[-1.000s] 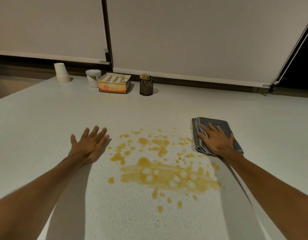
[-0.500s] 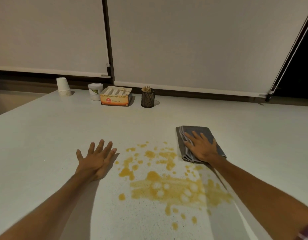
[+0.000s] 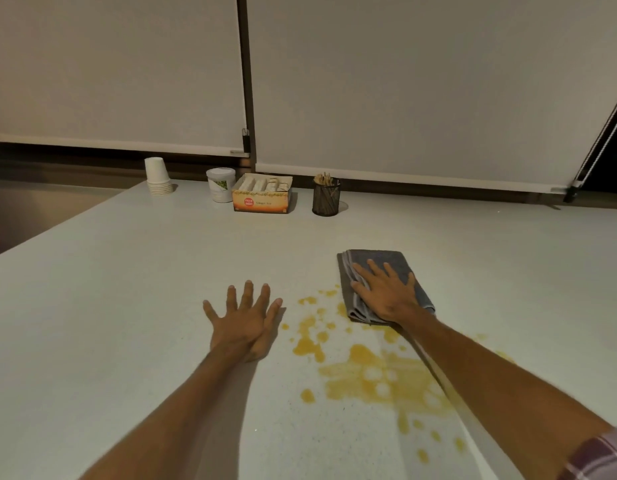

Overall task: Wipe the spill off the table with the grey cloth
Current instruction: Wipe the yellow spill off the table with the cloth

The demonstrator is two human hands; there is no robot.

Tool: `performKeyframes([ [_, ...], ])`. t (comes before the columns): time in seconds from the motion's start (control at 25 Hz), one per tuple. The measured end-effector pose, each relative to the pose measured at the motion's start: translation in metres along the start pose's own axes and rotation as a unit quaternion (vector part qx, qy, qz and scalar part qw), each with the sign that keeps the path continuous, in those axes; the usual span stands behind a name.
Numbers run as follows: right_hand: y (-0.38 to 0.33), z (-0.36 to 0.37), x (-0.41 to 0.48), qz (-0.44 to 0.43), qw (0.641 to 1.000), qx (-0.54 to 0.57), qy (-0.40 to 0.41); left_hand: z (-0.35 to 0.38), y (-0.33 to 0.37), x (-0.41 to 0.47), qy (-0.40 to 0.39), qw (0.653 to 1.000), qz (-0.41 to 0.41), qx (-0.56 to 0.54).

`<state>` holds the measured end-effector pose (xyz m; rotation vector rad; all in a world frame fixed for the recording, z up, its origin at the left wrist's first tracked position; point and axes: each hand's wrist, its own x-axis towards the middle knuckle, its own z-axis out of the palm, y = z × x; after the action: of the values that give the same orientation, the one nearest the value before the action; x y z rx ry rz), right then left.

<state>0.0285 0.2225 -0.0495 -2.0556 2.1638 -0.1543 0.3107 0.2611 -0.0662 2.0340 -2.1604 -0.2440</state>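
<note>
My right hand point(image 3: 386, 296) lies flat, fingers spread, palm pressed on the folded grey cloth point(image 3: 381, 271), right of centre in the frame; nothing is gripped, just weighted down. The cloth's lower edge touches the upper fringe of the orange-yellow liquid spill point(image 3: 376, 379), which spreads from mid-frame down toward the lower right, with loose droplets around it. My left hand point(image 3: 244, 323) is open wide, flat on the pale speckled table point(image 3: 109, 289), just left of the spill's outer drops, holding nothing.

Step in hand, as I judge it: start the first pass. Notes for doing it well:
- Keep the palm flat so the whole pad of cloth bears down.
- Pull toward the bottom of the frame through the big pool, gathering liquid inward rather than pushing it outward.
- Left hand stays as a brace; keep it out of the wet.
- My right forearm crosses above the pool; whether it clears the liquid, I cannot tell. Lift the elbow.
- Expect one pass to smear; turn to a dry fold for the scattered drops lower right.
</note>
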Motion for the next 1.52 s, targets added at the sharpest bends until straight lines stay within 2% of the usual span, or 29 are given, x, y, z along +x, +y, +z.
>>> performKeyframes([
  [0.2,-0.029,-0.001,0.007,0.057,0.998,0.024,0.002,-0.001,0.000,-0.001,0.003,1.000,0.000,-0.018],
  [0.32,-0.075,0.005,0.000,0.018,1.000,0.012,-0.012,-0.007,0.001,-0.005,0.006,0.999,0.009,-0.040],
  [0.44,-0.079,0.012,-0.015,-0.042,0.999,-0.010,-0.011,-0.016,-0.010,-0.010,0.035,0.999,0.011,-0.017],
  [0.52,-0.077,0.011,-0.019,-0.033,0.999,-0.001,-0.002,-0.018,-0.026,-0.017,0.039,0.999,0.014,0.016],
  [0.64,-0.101,0.010,-0.012,0.006,1.000,0.026,-0.016,-0.016,-0.039,-0.032,-0.001,1.000,0.019,0.013],
  [0.76,-0.134,0.016,-0.026,-0.017,0.999,0.020,-0.023,-0.015,-0.040,-0.039,-0.014,1.000,0.024,0.002],
  [0.88,-0.124,0.024,-0.048,-0.061,0.998,-0.003,-0.005,-0.016,-0.039,-0.043,-0.007,1.000,0.028,0.001],
  [1.08,-0.148,0.019,-0.058,0.001,1.000,0.017,-0.011,-0.015,-0.039,-0.048,-0.015,0.999,0.032,0.003],
  [1.16,-0.164,0.022,-0.076,-0.009,1.000,0.011,-0.007,-0.015,-0.038,-0.046,-0.017,1.000,0.025,0.006],
  [1.28,-0.147,0.030,-0.111,-0.043,0.999,0.005,0.016,-0.014,-0.037,-0.049,-0.013,1.000,0.025,0.013],
  [1.4,-0.136,0.026,-0.118,-0.024,1.000,0.009,0.011,-0.013,-0.039,-0.054,-0.017,0.999,0.035,0.010],
  [1.52,-0.161,0.021,-0.114,0.004,1.000,0.021,-0.013,-0.013,-0.037,-0.058,-0.010,0.999,0.037,0.004],
])
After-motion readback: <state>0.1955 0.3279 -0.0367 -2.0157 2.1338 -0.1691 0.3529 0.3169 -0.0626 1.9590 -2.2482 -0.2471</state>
